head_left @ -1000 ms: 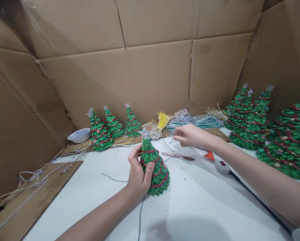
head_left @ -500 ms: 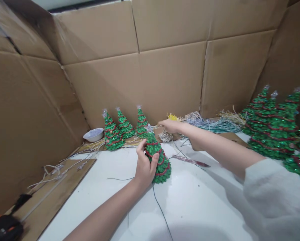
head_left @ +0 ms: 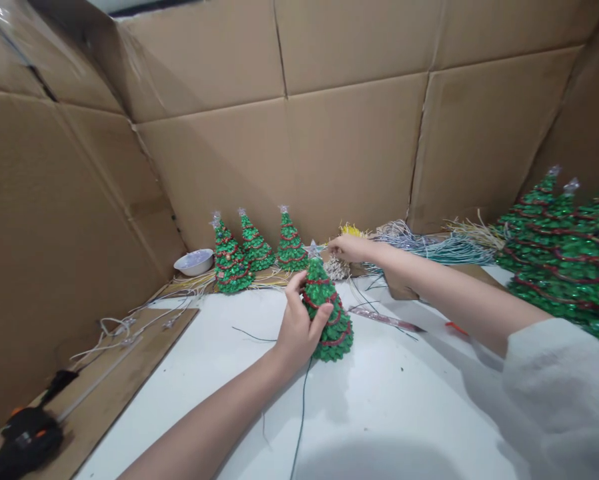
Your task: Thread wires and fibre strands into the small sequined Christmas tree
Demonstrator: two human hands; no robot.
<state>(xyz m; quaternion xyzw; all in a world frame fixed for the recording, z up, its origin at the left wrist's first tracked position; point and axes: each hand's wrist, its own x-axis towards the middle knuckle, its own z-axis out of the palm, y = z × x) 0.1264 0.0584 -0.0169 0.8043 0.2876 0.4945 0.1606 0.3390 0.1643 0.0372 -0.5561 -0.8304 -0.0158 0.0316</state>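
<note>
My left hand [head_left: 302,327] is wrapped around a small green Christmas tree [head_left: 335,333], which stands on the white table just ahead of me. Red garlands ring the tree and a clear star [head_left: 313,249] tops it. My right hand [head_left: 350,248] reaches across behind it, fingertips pinched together just right of the star. What those fingers hold, if anything, is too small to make out. Below the right hand sits a bundle of whitish stems [head_left: 337,268], and a tuft of yellow strands [head_left: 352,230] shows behind it. A dark green wire [head_left: 303,413] runs from under the tree toward me.
Three similar trees [head_left: 232,267] stand along the cardboard wall [head_left: 349,147], beside a white bowl [head_left: 194,263]. Larger trees [head_left: 554,260] crowd the right. Bundled wires [head_left: 429,247] lie at the back. A dark-tipped reddish strip [head_left: 387,320] rests mid-table; a black glue gun [head_left: 29,437] lies left.
My right hand has shifted slightly toward the star, its fingers more curled. My left hand still grips the tree. The whole view has swung a little, and a small red piece now shows under my right forearm.
</note>
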